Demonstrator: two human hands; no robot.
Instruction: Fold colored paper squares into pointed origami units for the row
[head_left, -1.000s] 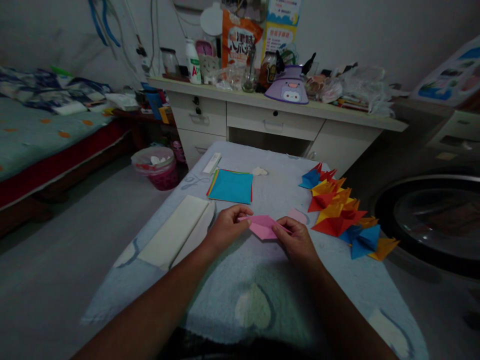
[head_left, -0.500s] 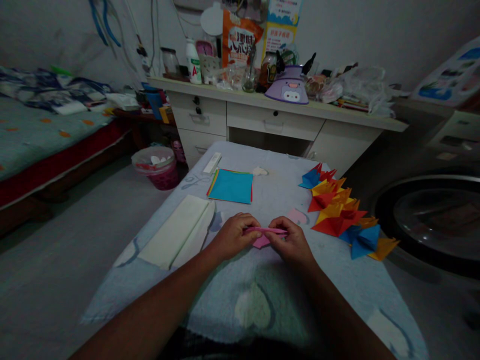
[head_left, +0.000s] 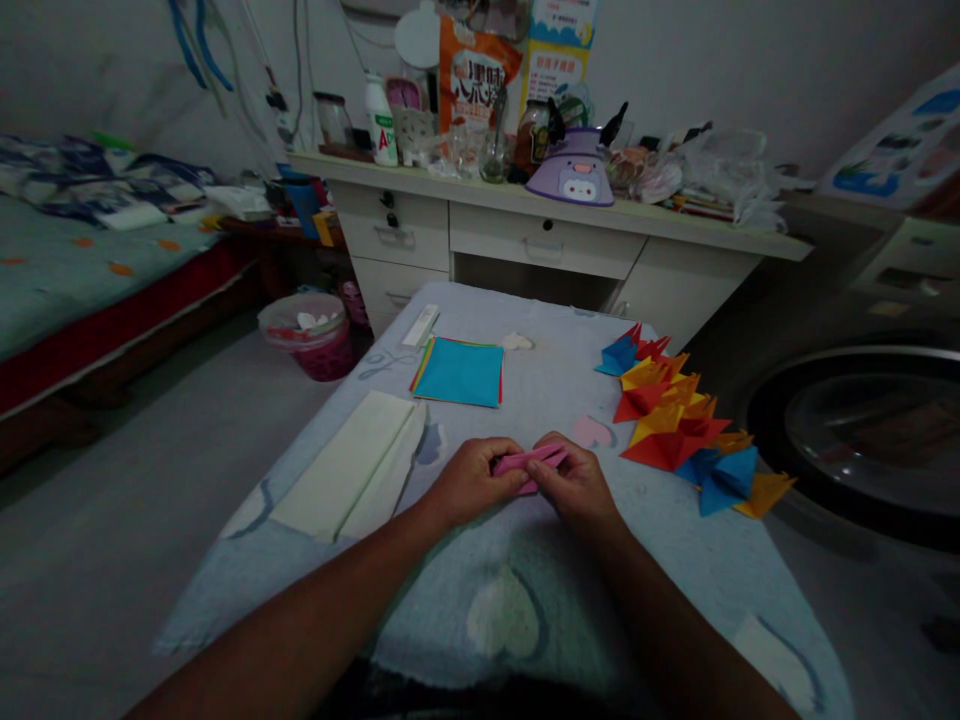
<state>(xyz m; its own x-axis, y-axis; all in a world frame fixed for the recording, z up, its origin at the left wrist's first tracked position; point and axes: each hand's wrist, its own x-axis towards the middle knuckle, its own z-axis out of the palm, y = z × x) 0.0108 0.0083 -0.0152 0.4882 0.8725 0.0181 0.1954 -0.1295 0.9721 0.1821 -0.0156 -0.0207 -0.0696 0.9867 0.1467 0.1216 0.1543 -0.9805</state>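
"What's off to the left?"
"A bucket (head_left: 322, 358) on the floor, well left of the left hand (head_left: 480, 480). Nearer that hand lies a pale folded sheet (head_left: 349, 450); beyond its fingers, a stack of coloured paper (head_left: 459, 372), blue on top."
"And the hand itself?"
"Thumb and fingers pinched on the left end of the pink paper (head_left: 517, 462), which sits between both hands over the table (head_left: 555, 375)."
"The right hand (head_left: 576, 480)?"
"Clamped on the other end, close beside the left."
"Past it?"
"Paper birds (head_left: 671, 425) in red, yellow and blue; farther right, a washing machine (head_left: 832, 435)."
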